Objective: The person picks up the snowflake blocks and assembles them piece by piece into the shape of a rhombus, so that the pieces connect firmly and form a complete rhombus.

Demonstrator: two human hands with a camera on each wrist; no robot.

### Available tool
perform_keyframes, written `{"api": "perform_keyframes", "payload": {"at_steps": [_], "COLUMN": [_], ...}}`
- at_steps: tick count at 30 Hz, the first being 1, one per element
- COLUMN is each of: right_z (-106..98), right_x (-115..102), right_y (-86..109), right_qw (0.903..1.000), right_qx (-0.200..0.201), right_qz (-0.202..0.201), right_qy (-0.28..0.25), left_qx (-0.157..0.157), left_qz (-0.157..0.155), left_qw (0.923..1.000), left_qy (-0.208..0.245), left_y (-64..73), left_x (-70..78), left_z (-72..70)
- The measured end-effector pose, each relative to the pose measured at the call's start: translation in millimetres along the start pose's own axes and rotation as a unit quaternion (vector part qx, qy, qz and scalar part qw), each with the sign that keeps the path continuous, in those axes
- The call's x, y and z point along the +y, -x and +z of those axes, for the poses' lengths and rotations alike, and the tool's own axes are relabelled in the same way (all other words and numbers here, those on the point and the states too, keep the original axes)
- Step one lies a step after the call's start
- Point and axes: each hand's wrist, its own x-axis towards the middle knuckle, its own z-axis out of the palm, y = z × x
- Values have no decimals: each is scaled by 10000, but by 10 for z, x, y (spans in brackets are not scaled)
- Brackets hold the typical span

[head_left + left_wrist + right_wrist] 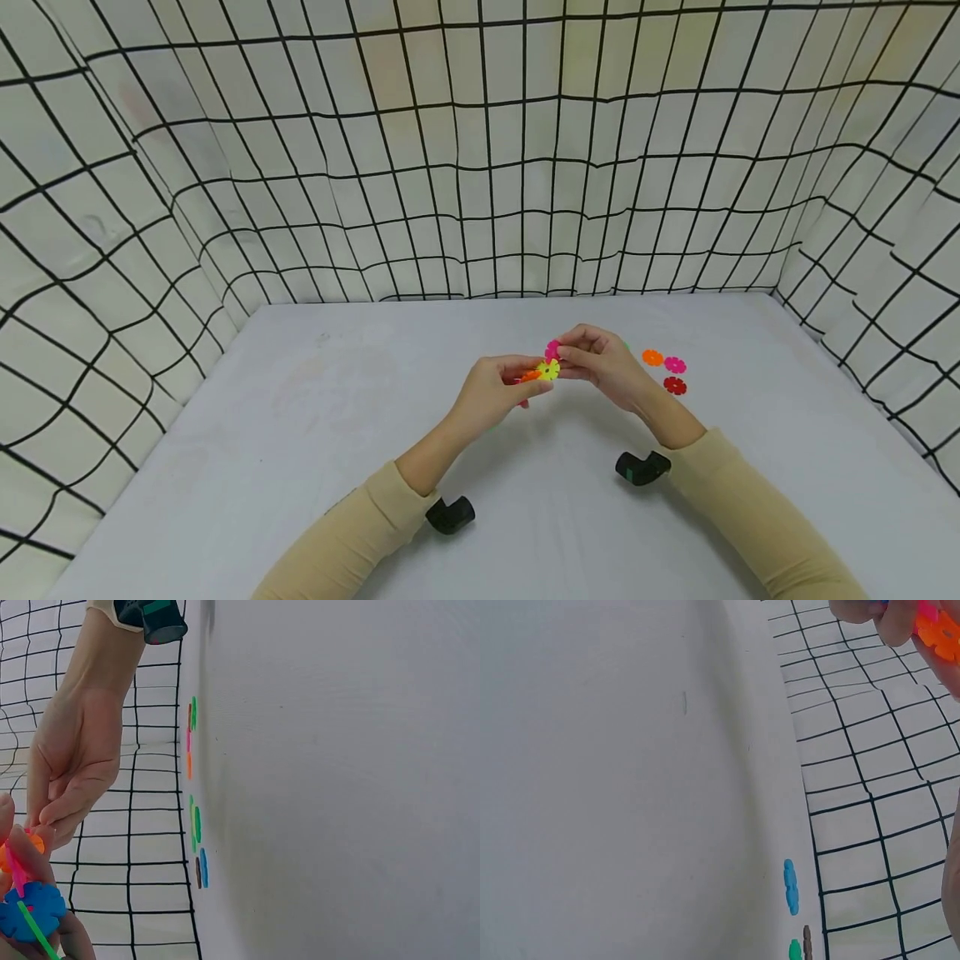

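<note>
Above the white table, my left hand [480,393] grips a cluster of joined flower-shaped plastic discs. A yellow disc [550,370] and an orange disc [531,376] of this cluster show in the head view. The left wrist view shows a blue disc [39,909] and a green disc [35,928], seen nearly edge-on, in the same hand. Just to the right, my right hand [611,371] pinches a pink disc [552,348] between thumb and fingers, right at the upper edge of the yellow disc. Fingers hide part of the cluster.
On the table [300,450], an orange disc [652,357], a pink disc [676,365] and a red disc [675,386] lie right of my right hand. In the right wrist view, a blue disc [791,887] lies near the table edge. Black netting [487,167] surrounds the table.
</note>
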Motion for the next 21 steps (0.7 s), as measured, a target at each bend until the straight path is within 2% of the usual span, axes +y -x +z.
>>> {"api": "perform_keyframes", "payload": {"at_steps": [4,8,13,21], "right_z": [-25,-103,-249,-449], "right_x": [0,-3,-11,-14], "right_y": [-2,-15,-45,-71], "right_qw": [9996,9964,9894,9816], "right_qx": [-54,-77,202,361], "right_qz": [184,336,432,549], "right_qy": [189,776,1370,1795], "left_qx": [88,128,156,158], "left_qz": [-60,-107,-172,-282], "left_qw": [9999,9997,9989,9978], "left_qy": [-109,-190,-418,-587], "left_y": [0,2,0,2], "left_x": [-7,-28,-56,-92], "left_z": [-10,-21,-38,-71]}}
